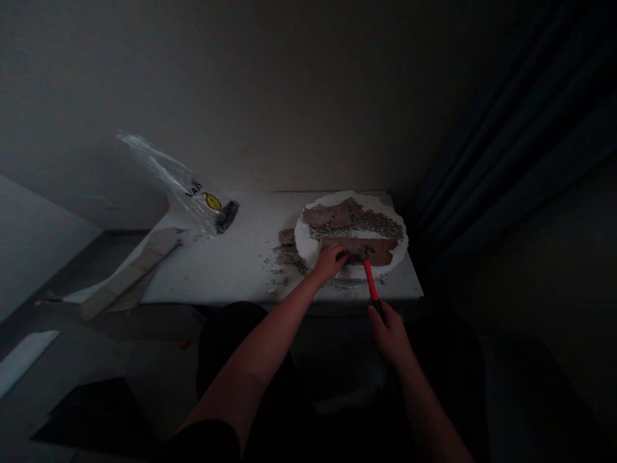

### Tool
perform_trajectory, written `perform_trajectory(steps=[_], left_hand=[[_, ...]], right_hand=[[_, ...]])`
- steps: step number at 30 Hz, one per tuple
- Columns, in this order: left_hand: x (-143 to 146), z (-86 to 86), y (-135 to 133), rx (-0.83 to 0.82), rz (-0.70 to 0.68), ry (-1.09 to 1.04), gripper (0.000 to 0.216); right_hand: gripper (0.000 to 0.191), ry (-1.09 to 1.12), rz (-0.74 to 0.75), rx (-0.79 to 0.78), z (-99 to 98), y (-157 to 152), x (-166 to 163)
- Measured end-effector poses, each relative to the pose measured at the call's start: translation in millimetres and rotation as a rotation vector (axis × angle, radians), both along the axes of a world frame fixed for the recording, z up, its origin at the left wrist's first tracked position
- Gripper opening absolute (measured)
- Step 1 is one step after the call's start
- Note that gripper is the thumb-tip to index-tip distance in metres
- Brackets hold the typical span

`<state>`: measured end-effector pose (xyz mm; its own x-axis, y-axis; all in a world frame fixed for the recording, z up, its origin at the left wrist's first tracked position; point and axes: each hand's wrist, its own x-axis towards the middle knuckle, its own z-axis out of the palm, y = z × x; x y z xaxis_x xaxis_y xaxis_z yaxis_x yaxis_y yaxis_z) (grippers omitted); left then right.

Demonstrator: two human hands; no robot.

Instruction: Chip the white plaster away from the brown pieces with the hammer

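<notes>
My right hand (389,331) is closed round the dark grip of a hammer (370,281) with a red shaft. The hammer's head is over a flat brown piece of cardboard (383,252) on a white, scallop-edged board (308,247). My left hand (330,260) is at the cardboard's left end, its fingers bent together; what they hold, if anything, is too small to make out. Behind the cardboard lie grey crumbled bits (378,224) and a second brown piece (332,215).
Left of the board, a rough lump (286,237) and dark crumbs (288,258) lie on the white table (207,273). A clear plastic bag (193,193) with dark contents stands farther left. Folded cardboard (130,276) hangs over the left edge. A dark curtain (511,122) borders the right.
</notes>
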<state>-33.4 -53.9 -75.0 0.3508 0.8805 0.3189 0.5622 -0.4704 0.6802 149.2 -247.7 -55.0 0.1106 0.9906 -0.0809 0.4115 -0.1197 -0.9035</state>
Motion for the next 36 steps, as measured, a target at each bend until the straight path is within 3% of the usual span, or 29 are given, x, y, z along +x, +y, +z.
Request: perform_trajectory(steps=[36], left_hand=[[-0.5,-3.5,1.4,-0.012,0.009,0.005,0.009]], right_hand=[[0.050,-0.007,-0.002,0.004,1.4,-0.5,-0.6]])
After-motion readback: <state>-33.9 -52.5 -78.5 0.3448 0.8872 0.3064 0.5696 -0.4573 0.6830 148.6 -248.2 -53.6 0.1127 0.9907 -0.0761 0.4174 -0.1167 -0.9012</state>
